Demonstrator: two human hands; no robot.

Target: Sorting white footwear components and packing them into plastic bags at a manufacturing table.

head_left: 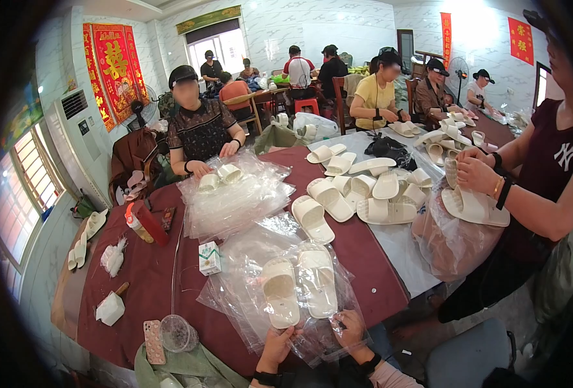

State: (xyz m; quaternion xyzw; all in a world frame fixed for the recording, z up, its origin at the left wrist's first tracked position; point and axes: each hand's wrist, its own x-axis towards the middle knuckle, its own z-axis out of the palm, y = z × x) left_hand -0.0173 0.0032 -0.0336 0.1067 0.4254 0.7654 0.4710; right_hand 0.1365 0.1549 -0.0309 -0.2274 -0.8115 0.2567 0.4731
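Two cream slide slippers, a left one (280, 292) and a right one (326, 304), lie side by side with their heels toward me. A clear plastic bag (234, 284) is around or under them; its shine hides how far inside each slipper is. My left hand (277, 344) is closed at the near end of the left slipper, its fingers on the bag's edge there. Beside the right slipper's heel, my right hand (350, 330) pinches the bag's near right edge. Dark bands circle both my wrists.
A slipper pile (357, 191) lies beyond on the maroon-covered table (150, 278). Left of it is a stack of clear bags (234, 200), where a person handles slippers. A small carton (209, 258), plastic tub (178, 333) and phone (154, 343) lie left. Another person stands right, holding slippers.
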